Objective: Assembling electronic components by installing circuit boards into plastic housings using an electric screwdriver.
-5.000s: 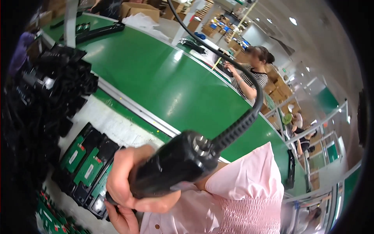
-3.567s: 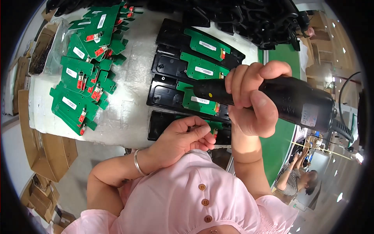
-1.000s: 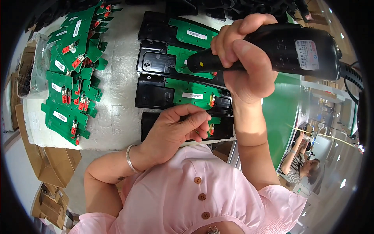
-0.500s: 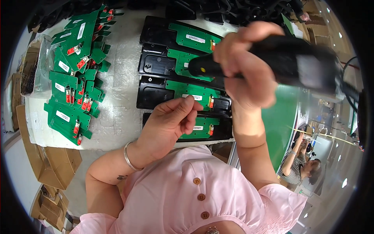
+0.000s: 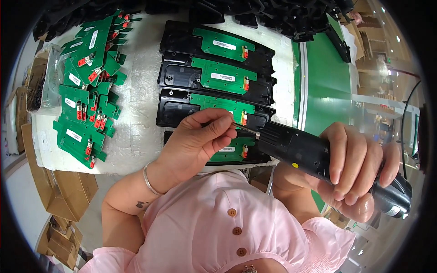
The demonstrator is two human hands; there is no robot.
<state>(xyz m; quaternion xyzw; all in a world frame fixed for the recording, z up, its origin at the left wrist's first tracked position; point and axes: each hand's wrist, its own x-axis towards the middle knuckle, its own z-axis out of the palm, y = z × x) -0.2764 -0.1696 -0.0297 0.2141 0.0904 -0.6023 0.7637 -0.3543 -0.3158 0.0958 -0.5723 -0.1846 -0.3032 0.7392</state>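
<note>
My right hand [image 5: 355, 170] grips a black electric screwdriver [image 5: 300, 150] held level, its bit pointing left. My left hand [image 5: 198, 139] pinches at the tip of that bit, fingers closed around something too small to make out. Both hands hover over the nearest of several black plastic housings [image 5: 175, 107], each carrying a green circuit board [image 5: 223, 104]. The nearest housing is partly hidden under my left hand.
A spread of loose green circuit boards [image 5: 86, 100] with red parts lies on the white worktop [image 5: 136, 136] at left. A green conveyor belt [image 5: 325, 91] runs at right. Black housings [image 5: 273, 13] are heaped at the far edge. Cardboard boxes [image 5: 59, 200] stand below left.
The screwdriver has come down from above the boards to a level position at lower right. My left hand has risen to meet its bit tip.
</note>
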